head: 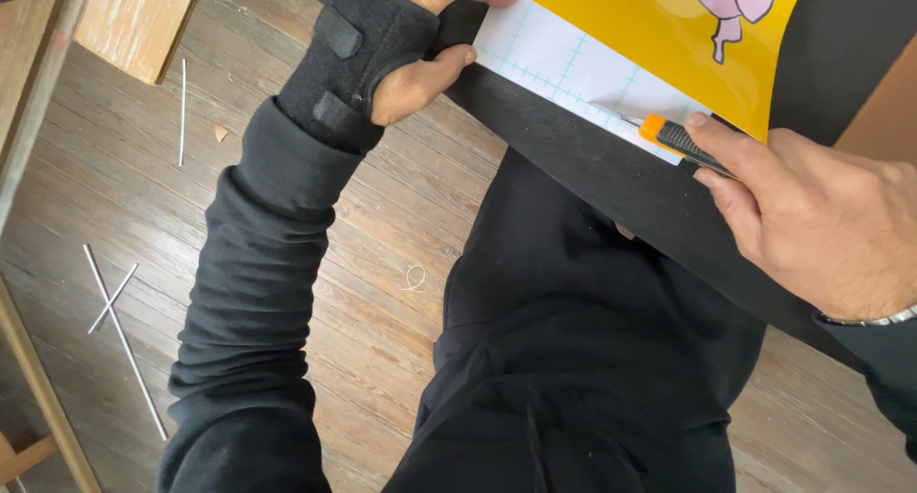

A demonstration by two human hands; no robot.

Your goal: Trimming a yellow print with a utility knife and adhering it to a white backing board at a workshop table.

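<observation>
Knife cut along white grid-lined backing strip (573, 68) of yellow printed sheet (630, 25), flat on black board (592, 173).
Head view: right hand (812, 216) clenched on orange-black utility knife (673, 137), blade low at sheet edge; left hand (420, 58) in black wrist brace (349, 63) clamps board edge, thumb under. Best kept shallow, steady, clear of left hand.

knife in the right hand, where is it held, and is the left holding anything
The right hand holds the orange-and-black knife by its handle, blade tip on the gridded sheet. The left hand, in a black brace, presses the sheet's edge against the black board.
</observation>
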